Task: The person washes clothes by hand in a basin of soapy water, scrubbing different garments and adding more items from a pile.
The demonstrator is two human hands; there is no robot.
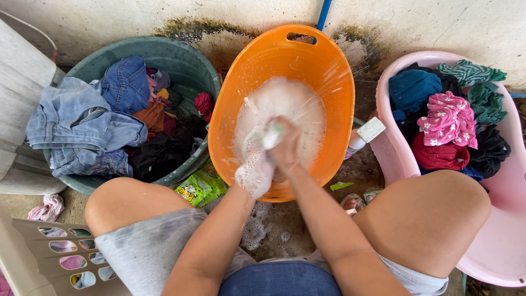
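Observation:
An orange oval basin (329, 71) stands tilted between my knees, with foamy white water in its bottom. My left hand (255, 167) is coated in suds and grips a wet white cloth (272, 136) with a bit of green on it. My right hand (287, 148) is pressed against the left, closed on the same cloth over the foam. Both hands are above the near side of the basin.
A green tub (181, 57) on the left holds jeans and dark clothes. On the right, a pink tub (496, 252) holds colourful garments. A green packet (200, 186) lies on the wet concrete beside a white-capped bottle (364, 134). A beige slotted basket (55, 249) sits lower left.

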